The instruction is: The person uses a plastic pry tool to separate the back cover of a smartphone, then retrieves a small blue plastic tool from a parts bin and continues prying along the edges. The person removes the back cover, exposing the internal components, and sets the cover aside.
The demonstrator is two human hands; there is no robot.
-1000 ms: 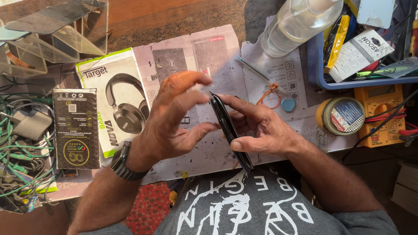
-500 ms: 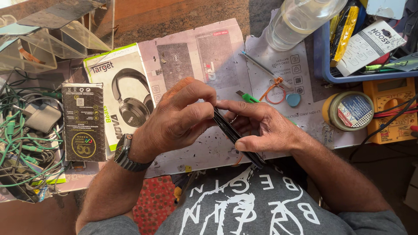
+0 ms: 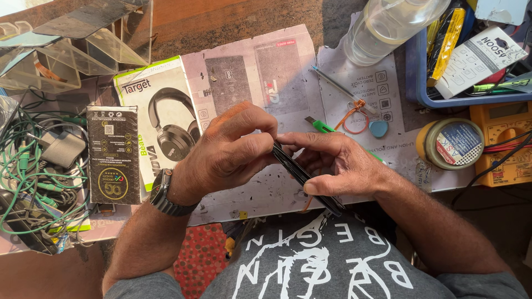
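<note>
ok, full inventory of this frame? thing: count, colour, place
phone: 1, black, edge-on, held between both hands
headphone box: 1, white and green, left of centre on the paper
dark box: 1, black, left of headphone box
cables: tangle, green, far left
clear plastic stands: several, top left
paper sheets: several, grey-white, under the work
bottle: 1, clear, lying at top
blue tray: 1, top right, holds packets
tape roll: 1, yellowish, right
multimeter: 1, yellow, far right
pick: 1, blue, beside an orange ring
watch: 1, dark, left wrist
left hand: pinching phone's top
right hand: gripping phone
</note>
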